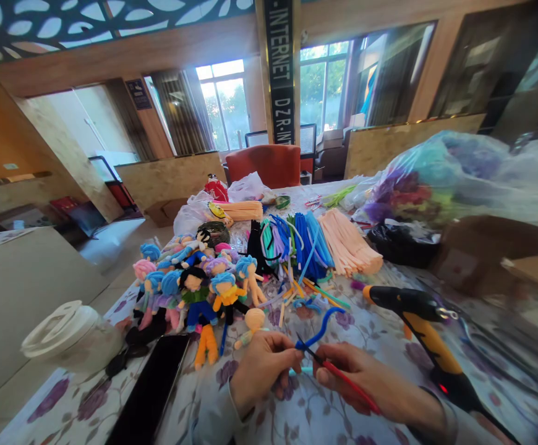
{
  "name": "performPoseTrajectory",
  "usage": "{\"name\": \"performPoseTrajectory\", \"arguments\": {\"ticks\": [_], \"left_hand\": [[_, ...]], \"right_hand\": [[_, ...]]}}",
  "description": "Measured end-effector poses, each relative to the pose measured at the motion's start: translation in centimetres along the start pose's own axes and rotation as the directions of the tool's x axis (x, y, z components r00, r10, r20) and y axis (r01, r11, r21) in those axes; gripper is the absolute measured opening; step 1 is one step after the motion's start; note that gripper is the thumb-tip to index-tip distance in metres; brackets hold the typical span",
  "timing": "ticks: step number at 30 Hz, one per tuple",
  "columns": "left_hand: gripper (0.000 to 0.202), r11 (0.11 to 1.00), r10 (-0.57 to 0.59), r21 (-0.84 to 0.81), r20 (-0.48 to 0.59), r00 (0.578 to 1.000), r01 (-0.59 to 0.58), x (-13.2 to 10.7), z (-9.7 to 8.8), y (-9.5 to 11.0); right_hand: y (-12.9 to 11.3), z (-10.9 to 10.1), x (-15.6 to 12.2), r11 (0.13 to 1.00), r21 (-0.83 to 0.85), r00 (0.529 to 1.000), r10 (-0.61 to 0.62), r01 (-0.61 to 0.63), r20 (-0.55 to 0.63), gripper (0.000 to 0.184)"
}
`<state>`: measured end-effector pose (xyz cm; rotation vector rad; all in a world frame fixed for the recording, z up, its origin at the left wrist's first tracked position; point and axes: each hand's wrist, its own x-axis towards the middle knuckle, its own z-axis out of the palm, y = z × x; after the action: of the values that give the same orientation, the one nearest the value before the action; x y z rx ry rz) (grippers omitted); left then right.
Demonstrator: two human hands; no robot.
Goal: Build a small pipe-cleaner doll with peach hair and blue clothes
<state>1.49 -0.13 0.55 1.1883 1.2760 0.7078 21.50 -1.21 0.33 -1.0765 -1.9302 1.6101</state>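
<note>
My left hand (266, 366) pinches one end of a blue pipe cleaner (321, 330), whose free part curves up to the right. Closed around a pair of red-handled scissors (345, 384), my right hand (366, 378) brings the dark blades to the pipe cleaner right beside my left fingertips. The blades look slightly apart, with the blue strand at them. Just beyond my left hand lies a small peach doll figure (254, 320). A light teal strand (303, 371) shows on the table between my hands.
Several pipe-cleaner dolls (192, 284) crowd the left. Pipe cleaner bundles (313, 244) lie behind my hands. A black phone (151, 389) and white lidded bin (72, 334) stand left. At right are a yellow-black glue gun (424, 337), its cable, a cardboard box (486, 253) and plastic bags (449, 167).
</note>
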Motion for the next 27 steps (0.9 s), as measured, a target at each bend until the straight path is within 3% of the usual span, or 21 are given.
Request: {"name": "performPoseTrajectory", "arguments": {"ticks": [14, 18, 22, 25, 27], "left_hand": [[0.02, 0.998, -0.023, 0.05, -0.029, 0.999, 0.024, 0.6, 0.5, -0.8], [0.021, 0.999, -0.011, 0.036, -0.028, 1.0, 0.012, 0.5, 0.5, -0.8], [0.02, 0.999, 0.009, -0.031, -0.086, 0.996, -0.012, 0.8, 0.0, -0.8], [0.024, 0.991, 0.028, -0.123, -0.147, 0.989, -0.047, 1.2, -0.8, -0.8], [0.028, 0.979, 0.026, -0.198, -0.164, 0.986, -0.059, 1.3, -1.2, -0.8]], "right_hand": [[0.2, 0.0, 0.7, 0.993, -0.117, 0.999, 0.033, -0.035, -0.02, 0.039], [0.4, 0.3, 0.9, 0.989, -0.098, 0.993, 0.11, -0.113, -0.035, 0.04], [0.9, 0.0, 0.5, 0.981, -0.042, 0.982, 0.188, -0.189, -0.017, 0.025], [1.0, -1.0, -0.6, 0.972, -0.104, 0.974, 0.198, -0.209, -0.107, 0.025], [1.0, -2.0, -1.4, 0.905, -0.361, 0.954, 0.128, -0.224, -0.272, 0.021]]}}
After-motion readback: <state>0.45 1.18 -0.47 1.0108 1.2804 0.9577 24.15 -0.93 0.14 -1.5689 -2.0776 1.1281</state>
